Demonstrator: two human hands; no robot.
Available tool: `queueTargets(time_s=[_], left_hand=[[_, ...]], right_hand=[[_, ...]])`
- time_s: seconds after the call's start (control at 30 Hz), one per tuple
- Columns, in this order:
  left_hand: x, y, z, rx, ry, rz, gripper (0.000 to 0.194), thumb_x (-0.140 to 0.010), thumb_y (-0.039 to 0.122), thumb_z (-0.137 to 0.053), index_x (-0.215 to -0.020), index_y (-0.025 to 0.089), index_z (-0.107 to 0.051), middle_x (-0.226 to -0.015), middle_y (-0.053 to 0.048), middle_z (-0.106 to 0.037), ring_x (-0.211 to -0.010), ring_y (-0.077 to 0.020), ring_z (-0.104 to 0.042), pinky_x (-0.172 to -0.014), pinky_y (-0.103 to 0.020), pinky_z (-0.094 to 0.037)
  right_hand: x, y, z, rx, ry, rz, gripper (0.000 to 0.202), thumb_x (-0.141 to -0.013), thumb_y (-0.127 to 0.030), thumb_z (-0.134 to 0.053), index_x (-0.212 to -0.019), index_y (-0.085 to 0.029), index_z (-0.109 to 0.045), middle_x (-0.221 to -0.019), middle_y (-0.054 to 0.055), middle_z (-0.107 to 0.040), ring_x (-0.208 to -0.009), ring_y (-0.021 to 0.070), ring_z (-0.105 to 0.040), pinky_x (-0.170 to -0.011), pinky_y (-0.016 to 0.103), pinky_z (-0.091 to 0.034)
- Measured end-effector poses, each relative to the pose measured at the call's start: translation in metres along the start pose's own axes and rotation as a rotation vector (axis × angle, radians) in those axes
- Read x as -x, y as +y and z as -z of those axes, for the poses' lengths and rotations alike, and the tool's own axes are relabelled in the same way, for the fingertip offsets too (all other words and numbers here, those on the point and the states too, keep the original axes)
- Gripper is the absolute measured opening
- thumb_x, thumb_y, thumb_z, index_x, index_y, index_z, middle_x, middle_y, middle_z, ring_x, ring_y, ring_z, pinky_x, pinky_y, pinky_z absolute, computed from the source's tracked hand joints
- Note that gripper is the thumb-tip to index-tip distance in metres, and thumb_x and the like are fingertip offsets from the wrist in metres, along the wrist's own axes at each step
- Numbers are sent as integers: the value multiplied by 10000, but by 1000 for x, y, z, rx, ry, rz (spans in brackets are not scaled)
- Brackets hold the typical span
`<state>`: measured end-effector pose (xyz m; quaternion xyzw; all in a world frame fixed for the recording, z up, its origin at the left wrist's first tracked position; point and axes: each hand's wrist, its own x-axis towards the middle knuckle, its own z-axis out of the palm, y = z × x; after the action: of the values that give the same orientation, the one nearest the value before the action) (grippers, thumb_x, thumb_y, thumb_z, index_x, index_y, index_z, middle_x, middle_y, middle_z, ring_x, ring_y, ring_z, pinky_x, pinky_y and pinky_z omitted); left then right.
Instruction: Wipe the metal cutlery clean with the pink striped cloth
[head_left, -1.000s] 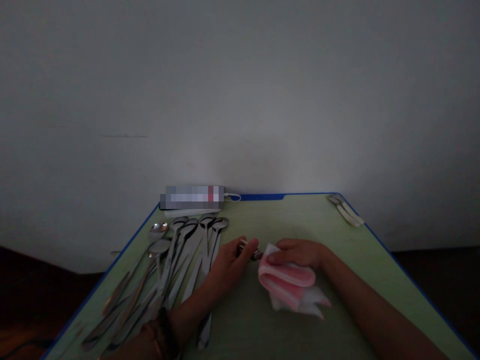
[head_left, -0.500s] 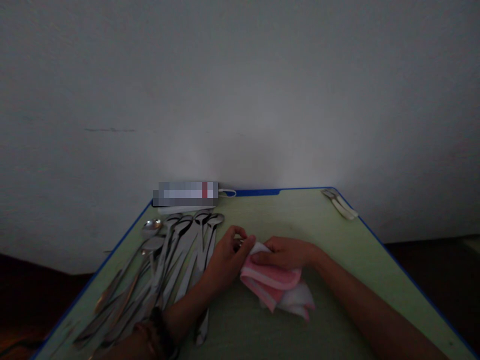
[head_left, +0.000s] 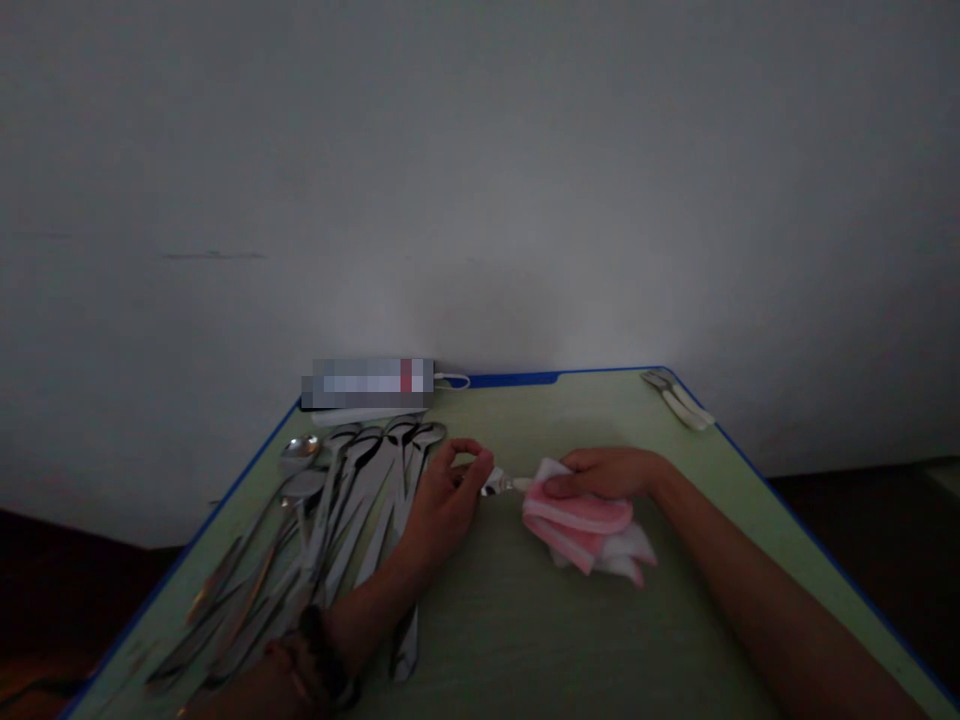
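Between my two hands, above the middle of the table, is a metal utensil (head_left: 498,484) with a pale handle; its type I cannot make out. My left hand (head_left: 451,492) pinches its metal end between thumb and fingers. A pink and white cloth (head_left: 589,528) is closed in my right hand (head_left: 606,474), wrapped round the handle, and its folds hang below. Several metal spoons (head_left: 365,447) and other cutlery lie in a spread pile left of and partly behind my left forearm.
Two white-handled utensils, at least one a fork (head_left: 681,405), lie at the back right corner of the green table (head_left: 600,410). A blurred-out box (head_left: 367,384) with a white loop stands at the back left, against the wall (head_left: 480,180).
My right hand and the cloth have moved right and slightly up, away from my left hand. More of the utensil now shows between them.
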<state>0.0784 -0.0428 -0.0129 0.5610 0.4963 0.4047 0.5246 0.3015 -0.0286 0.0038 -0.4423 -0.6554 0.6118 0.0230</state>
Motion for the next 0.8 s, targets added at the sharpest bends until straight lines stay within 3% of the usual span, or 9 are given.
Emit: queueTargets(time_s=[0.13, 0.3, 0.37, 0.53, 0.8], left_hand=[[-1, 1, 3, -87, -24, -13, 245, -821, 434, -455, -870, 195, -476, -500, 83, -419, -407, -68, -345, -373, -152, -230], [0, 2, 5, -362, -90, -173, 350, -872, 393, -353, -633, 171, -478, -555, 39, -435, -523, -105, -425, -462, -195, -317], [3, 3, 4, -401, -125, -219, 342, -875, 387, -350, -656, 169, -498, -586, 31, -462, -559, -115, -450, -492, -202, -338], [9, 4, 0, -460, -244, -253, 238, -828, 400, -472, -843, 176, -553, -622, 40, -525, -550, -105, -479, -512, -196, -356], [12, -1, -4, -538, -225, -353, 218, -832, 372, -479, -873, 204, -611, -747, 0, -627, -637, -130, -543, -605, -226, -394]], right_hand=[[4, 16, 9, -265, 82, -68, 384, -702, -502, -604, -745, -121, -585, -594, -30, -539, -453, 48, -433, -388, 161, -300], [3, 23, 8, -498, 203, -57, 326, -666, -430, -666, -748, -123, -595, -595, -22, -581, -468, 66, -488, -411, 171, -352], [2, 24, 7, -546, 236, -39, 327, -663, -434, -662, -727, -120, -596, -584, -18, -585, -469, 73, -495, -417, 181, -363], [1, 24, 7, -531, 307, 1, 343, -678, -462, -639, -700, -122, -603, -597, -16, -591, -499, 76, -496, -462, 196, -386], [1, 27, 9, -484, 333, 44, 292, -676, -399, -648, -662, -113, -590, -613, -16, -580, -543, 77, -499, -519, 198, -401]])
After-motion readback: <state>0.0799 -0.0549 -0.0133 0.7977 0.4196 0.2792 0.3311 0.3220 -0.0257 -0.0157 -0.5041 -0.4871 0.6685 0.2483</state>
